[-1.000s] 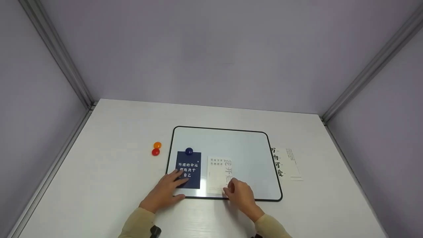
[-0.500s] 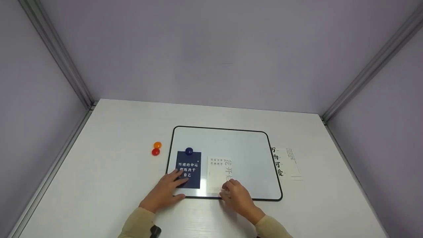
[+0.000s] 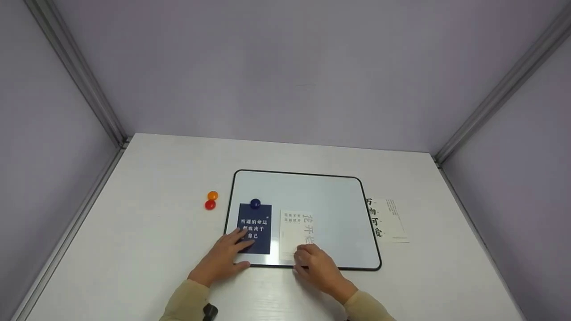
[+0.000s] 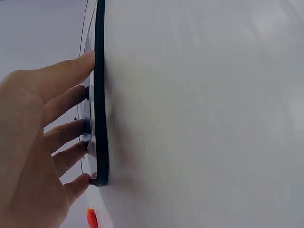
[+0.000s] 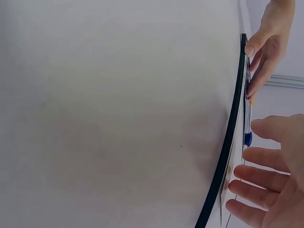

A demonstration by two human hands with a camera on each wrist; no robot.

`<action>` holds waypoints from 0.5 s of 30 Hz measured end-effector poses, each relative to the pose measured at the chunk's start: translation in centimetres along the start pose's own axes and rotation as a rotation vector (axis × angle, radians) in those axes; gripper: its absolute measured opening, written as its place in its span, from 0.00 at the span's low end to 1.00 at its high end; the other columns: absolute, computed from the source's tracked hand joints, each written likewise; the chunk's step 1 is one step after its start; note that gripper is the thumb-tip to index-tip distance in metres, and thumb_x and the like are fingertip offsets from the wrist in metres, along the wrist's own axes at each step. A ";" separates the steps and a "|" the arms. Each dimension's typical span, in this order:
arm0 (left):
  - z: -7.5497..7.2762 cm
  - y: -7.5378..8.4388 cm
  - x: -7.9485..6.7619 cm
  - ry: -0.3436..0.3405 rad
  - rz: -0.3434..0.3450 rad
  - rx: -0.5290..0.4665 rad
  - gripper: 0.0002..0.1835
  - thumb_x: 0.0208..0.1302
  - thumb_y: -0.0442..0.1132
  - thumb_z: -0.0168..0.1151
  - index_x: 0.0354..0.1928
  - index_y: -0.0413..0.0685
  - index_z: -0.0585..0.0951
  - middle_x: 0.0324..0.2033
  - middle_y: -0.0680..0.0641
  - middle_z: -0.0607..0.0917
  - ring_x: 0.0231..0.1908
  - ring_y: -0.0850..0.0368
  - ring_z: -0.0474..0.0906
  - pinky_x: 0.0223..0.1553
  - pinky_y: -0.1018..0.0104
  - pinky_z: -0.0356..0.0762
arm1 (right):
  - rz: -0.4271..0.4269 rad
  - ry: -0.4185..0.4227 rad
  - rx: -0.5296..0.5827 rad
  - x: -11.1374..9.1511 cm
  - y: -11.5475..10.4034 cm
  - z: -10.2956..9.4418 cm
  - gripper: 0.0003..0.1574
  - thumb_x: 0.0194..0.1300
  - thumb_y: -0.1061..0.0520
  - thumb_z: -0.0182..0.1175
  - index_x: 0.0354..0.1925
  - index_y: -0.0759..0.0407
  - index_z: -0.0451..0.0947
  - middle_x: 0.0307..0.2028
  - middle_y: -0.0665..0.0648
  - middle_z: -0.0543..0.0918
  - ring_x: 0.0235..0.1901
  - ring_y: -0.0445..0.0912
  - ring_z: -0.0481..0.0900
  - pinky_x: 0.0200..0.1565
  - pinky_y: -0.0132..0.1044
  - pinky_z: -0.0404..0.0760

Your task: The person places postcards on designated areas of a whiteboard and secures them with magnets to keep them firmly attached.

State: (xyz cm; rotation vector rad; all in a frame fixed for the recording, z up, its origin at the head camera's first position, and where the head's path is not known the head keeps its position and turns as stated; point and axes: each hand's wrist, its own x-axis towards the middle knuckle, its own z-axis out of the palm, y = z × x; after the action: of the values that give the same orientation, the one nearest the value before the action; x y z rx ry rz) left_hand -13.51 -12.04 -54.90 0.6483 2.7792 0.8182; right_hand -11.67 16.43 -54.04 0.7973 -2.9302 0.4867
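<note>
A whiteboard (image 3: 339, 209) with a dark rim lies on the table. On its left part is a navy card (image 3: 263, 215) with white characters, a round dark-blue magnet (image 3: 254, 203) at its top edge. My left hand (image 3: 221, 258) rests on this card's lower left, fingers spread; in the left wrist view its thumb (image 4: 76, 69) touches the rim. Right of the navy card lies a cream card (image 3: 290, 234) with grey characters. Over its lower right corner is my right hand (image 3: 320, 268), hiding that corner. The right fingers (image 5: 266, 178) look extended and apart in the right wrist view.
An orange magnet (image 3: 213, 195) and a red magnet (image 3: 210, 204) sit side by side on the table left of the board. Another cream card (image 3: 392, 220) with black characters lies at the board's right edge. Purple-grey panels (image 3: 285, 76) enclose the table's back and sides.
My right hand has shifted slightly left across the cream card's lower corner, its fingers now lower and flatter. My left hand, the cards and the magnets have stayed in place.
</note>
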 end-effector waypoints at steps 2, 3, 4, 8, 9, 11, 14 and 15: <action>0.0 0.0 0.0 0.001 0.002 0.001 0.29 0.61 0.47 0.65 0.63 0.48 0.74 0.70 0.37 0.66 0.72 0.34 0.58 0.71 0.37 0.58 | -0.006 -0.026 0.001 0.0 0.0 0.0 0.19 0.59 0.52 0.67 0.48 0.58 0.79 0.51 0.58 0.81 0.53 0.51 0.81 0.57 0.44 0.82; 0.0 0.0 0.0 0.002 0.004 0.002 0.29 0.60 0.47 0.65 0.63 0.48 0.74 0.70 0.37 0.66 0.72 0.34 0.58 0.71 0.37 0.58 | -0.006 -0.044 0.003 0.0 0.0 0.0 0.20 0.60 0.51 0.66 0.49 0.57 0.79 0.53 0.58 0.81 0.55 0.51 0.80 0.59 0.45 0.80; 0.0 0.0 0.0 0.003 0.005 0.003 0.29 0.60 0.47 0.65 0.63 0.48 0.74 0.70 0.37 0.66 0.72 0.34 0.58 0.71 0.37 0.58 | -0.005 -0.060 0.004 0.0 0.1 0.0 0.21 0.60 0.50 0.66 0.50 0.57 0.78 0.55 0.58 0.80 0.57 0.52 0.79 0.61 0.46 0.79; 0.0 0.0 0.0 0.008 0.007 0.006 0.29 0.61 0.47 0.64 0.63 0.48 0.74 0.70 0.37 0.66 0.72 0.34 0.58 0.71 0.37 0.58 | -0.015 -0.091 -0.001 0.0 0.2 0.0 0.23 0.62 0.49 0.64 0.54 0.55 0.75 0.61 0.60 0.77 0.63 0.56 0.75 0.66 0.50 0.73; 0.0 0.0 0.0 0.009 0.007 0.007 0.29 0.61 0.47 0.64 0.63 0.48 0.74 0.70 0.37 0.66 0.72 0.34 0.58 0.71 0.37 0.59 | -0.014 -0.098 0.001 -0.1 0.2 0.0 0.24 0.62 0.49 0.63 0.55 0.54 0.75 0.62 0.60 0.76 0.64 0.56 0.74 0.67 0.50 0.72; 0.0 0.0 0.0 0.009 0.004 0.006 0.29 0.61 0.47 0.64 0.63 0.48 0.74 0.70 0.37 0.66 0.72 0.34 0.58 0.71 0.38 0.59 | -0.016 -0.103 0.007 -0.1 0.2 0.0 0.24 0.63 0.49 0.63 0.56 0.53 0.75 0.63 0.61 0.75 0.65 0.57 0.72 0.67 0.51 0.72; 0.0 0.0 0.0 0.011 0.003 0.007 0.29 0.60 0.47 0.65 0.63 0.48 0.74 0.70 0.37 0.66 0.72 0.34 0.58 0.71 0.38 0.59 | -0.008 -0.123 0.018 -0.2 0.2 0.1 0.25 0.64 0.47 0.61 0.58 0.51 0.75 0.66 0.60 0.73 0.67 0.58 0.70 0.67 0.52 0.71; 0.0 0.0 0.0 0.012 0.002 0.009 0.29 0.60 0.47 0.65 0.63 0.48 0.74 0.70 0.37 0.66 0.72 0.34 0.58 0.71 0.38 0.59 | -0.002 -0.132 0.024 -0.2 0.2 0.1 0.25 0.65 0.47 0.60 0.59 0.50 0.75 0.66 0.60 0.72 0.67 0.58 0.69 0.67 0.52 0.71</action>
State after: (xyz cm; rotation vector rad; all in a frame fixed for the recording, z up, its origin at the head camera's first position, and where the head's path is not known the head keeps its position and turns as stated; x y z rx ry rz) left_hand -13.52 -12.05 -54.89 0.6501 2.7945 0.8134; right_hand -11.59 16.64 -54.19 0.8669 -3.0494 0.4888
